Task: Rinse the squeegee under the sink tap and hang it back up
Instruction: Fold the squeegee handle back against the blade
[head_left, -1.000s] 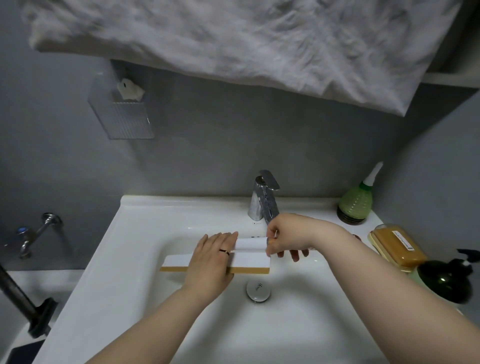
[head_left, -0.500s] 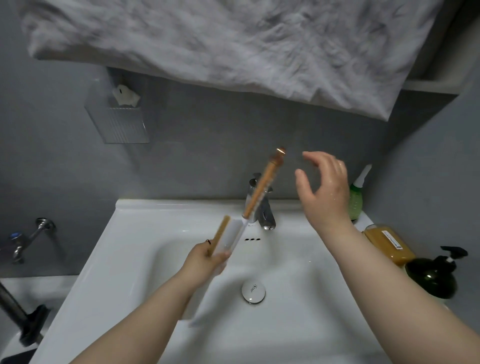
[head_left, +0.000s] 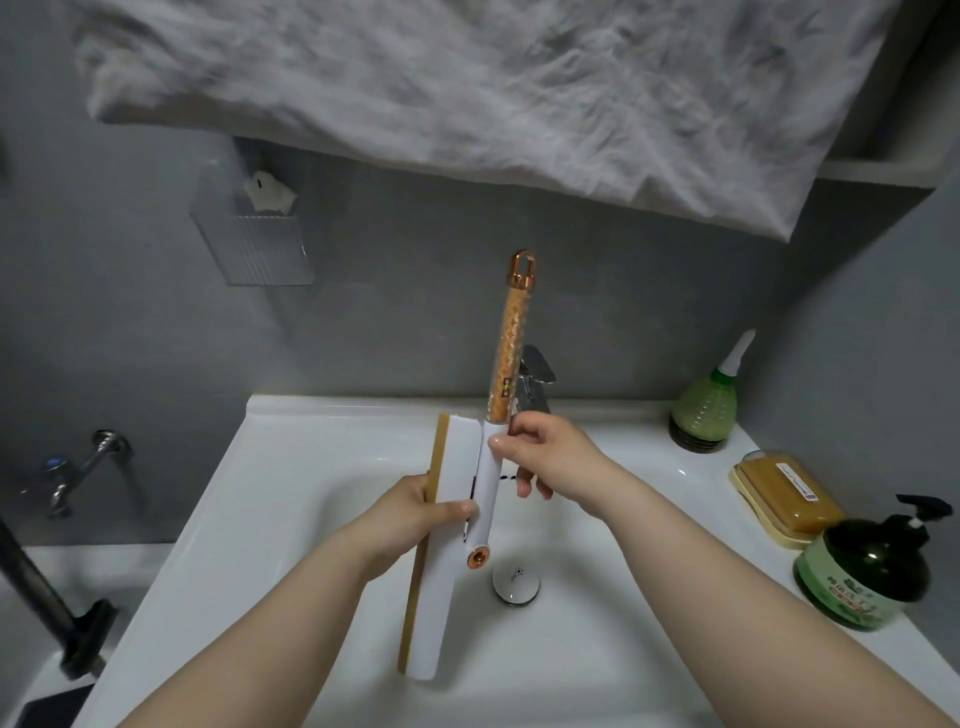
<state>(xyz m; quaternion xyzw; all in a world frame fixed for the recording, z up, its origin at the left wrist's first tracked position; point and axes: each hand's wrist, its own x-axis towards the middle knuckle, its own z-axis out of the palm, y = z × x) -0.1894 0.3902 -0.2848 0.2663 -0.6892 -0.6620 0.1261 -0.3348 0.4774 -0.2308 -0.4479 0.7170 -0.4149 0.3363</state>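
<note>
The squeegee (head_left: 441, 582) has a white blade with a tan rubber edge and a white-and-orange handle ending in a copper loop (head_left: 523, 270). It stands nearly upright over the white sink (head_left: 291, 467). My left hand (head_left: 415, 514) grips the blade from the left at mid-height. My right hand (head_left: 540, 452) pinches the handle where the white part meets the orange part. The chrome tap (head_left: 535, 379) is just behind the handle, partly hidden by it. No water runs from it that I can see.
A drain plug (head_left: 516, 581) sits in the basin. A green squeeze bottle (head_left: 704, 410), a yellow soap box (head_left: 784, 496) and a dark pump bottle (head_left: 867, 571) stand on the right rim. Grey cloth (head_left: 467, 104) hangs overhead. A wall holder (head_left: 254, 239) and wall tap (head_left: 78, 467) are left.
The squeegee lay flat in the basin, was tipped up by my left hand, and now stands upright. My right hand, free half a second ago, has come down and taken the handle.
</note>
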